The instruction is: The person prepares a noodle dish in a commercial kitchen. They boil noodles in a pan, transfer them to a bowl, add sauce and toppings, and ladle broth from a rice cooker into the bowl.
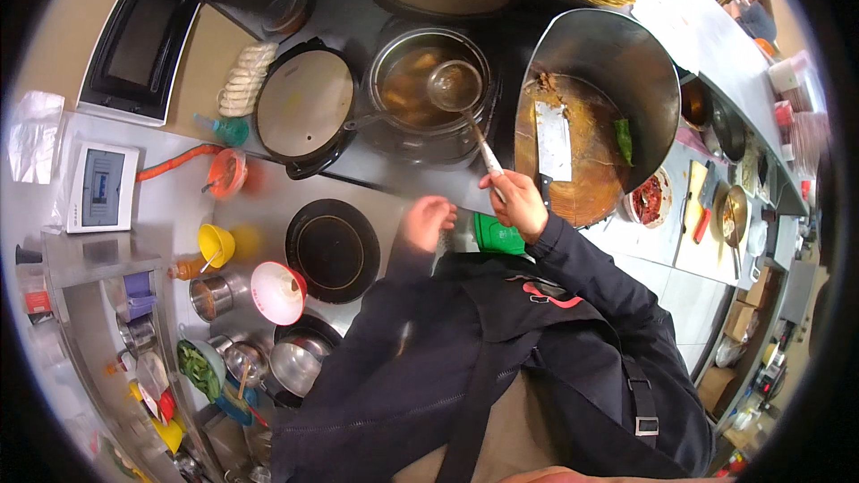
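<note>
My right hand (518,204) grips the white handle of a metal ladle (455,87). The ladle's bowl is over a steel pot (376,74) of brown broth (409,90) with pale pieces in it. Slightly blurred, my left hand (427,223) hangs before the stove's front edge, its fingers loosely curled and nothing seen in them. To the right of the pot, a cleaver (553,141) lies on a round wooden chopping block (590,194) beside a green pepper (623,141). A tall curved metal sheet (617,47) stands around the block's far side.
Left of the pot is a round flat griddle (305,104). Nearer my left arm are a black pan (332,251), a red-rimmed bowl (278,294) and a yellow bowl (216,245). A bowl of red paste (649,198) stands right of the block. People (758,10) sit beyond the counter.
</note>
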`<state>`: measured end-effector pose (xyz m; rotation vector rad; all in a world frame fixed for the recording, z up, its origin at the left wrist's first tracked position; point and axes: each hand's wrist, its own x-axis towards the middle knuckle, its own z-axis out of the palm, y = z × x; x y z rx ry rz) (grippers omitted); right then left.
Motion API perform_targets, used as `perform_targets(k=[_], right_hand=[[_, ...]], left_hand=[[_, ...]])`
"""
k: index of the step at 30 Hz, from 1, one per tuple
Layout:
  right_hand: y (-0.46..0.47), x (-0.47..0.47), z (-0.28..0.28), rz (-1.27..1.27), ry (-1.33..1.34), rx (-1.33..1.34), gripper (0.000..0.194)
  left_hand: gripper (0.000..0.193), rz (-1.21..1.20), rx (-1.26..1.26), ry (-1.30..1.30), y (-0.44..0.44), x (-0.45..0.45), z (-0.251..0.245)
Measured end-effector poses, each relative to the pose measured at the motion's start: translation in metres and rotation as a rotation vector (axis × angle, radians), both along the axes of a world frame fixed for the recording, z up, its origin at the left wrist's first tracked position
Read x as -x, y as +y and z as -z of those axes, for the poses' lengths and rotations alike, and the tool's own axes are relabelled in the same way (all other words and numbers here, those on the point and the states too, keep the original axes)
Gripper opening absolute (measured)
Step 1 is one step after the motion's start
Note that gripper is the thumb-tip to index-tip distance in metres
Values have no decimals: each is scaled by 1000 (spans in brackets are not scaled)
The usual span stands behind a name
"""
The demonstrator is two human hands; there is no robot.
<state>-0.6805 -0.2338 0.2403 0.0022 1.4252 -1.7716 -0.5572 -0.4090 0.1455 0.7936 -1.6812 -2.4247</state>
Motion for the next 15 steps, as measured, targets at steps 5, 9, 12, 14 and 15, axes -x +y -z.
perform_targets(k=[5,9,12,14,15], right_hand=[[7,10,-9,-59,235,-201,32],[0,37,-16,-198,605,-434,27],[-7,62,-29,-391,933,-606,21],[-5,81,-41,-580,999,-682,19],[-7,93,-46,-699,1028,-681,18]], left_hand=[[31,-265,188,129,-52,29,-23],[68,-316,517,270,-115,78,-62],[32,-141,660,63,-138,117,-88],[21,-31,667,12,-141,125,-101],[20,14,802,108,-141,126,-106]])
